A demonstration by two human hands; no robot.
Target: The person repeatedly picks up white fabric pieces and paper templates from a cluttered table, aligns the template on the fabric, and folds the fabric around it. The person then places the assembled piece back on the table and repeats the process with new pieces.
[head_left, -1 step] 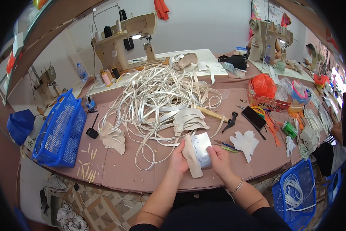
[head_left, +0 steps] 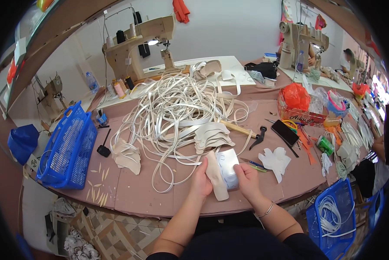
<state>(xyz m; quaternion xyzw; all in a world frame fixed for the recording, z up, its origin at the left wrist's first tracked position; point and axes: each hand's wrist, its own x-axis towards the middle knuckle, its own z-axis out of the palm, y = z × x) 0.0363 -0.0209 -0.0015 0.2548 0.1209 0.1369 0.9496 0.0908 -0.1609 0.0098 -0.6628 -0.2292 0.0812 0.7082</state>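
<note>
My left hand [head_left: 201, 181] grips a long beige leather piece [head_left: 216, 182] at the near edge of the brown worktable [head_left: 138, 195]. My right hand [head_left: 246, 182] presses on a silvery white piece [head_left: 227, 165] that lies against the beige one. Both hands are closed on the two pieces, which overlap. Just beyond them sits a stack of beige cut pieces [head_left: 212, 136], and behind that a big tangle of white straps [head_left: 177, 104].
A hammer [head_left: 246, 131], a black phone [head_left: 284, 132] and a white cut piece [head_left: 276, 161] lie to the right. A blue basket [head_left: 68, 149] hangs off the left edge, another [head_left: 333, 212] stands low right. A sewing machine [head_left: 138, 43] stands at the back. Another person's arm [head_left: 378, 147] shows at far right.
</note>
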